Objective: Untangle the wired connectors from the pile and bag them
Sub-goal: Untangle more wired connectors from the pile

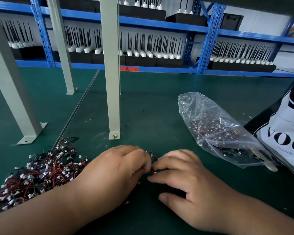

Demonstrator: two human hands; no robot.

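On the green bench [151,102], the clear bag [215,131] lay at three o'clock and the tangled pile [41,173] at eight. At six, the left hand [115,168] and right hand [190,180] both pinched, seemingly, one wired connector [152,170] between them.

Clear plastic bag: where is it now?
Head view: the bag lies on the green table, right of the right hand, beside a white tote.

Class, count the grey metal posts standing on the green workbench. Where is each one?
3 grey posts: one at the far left, one further back, left of centre, and one at the centre. More may stand outside the view.
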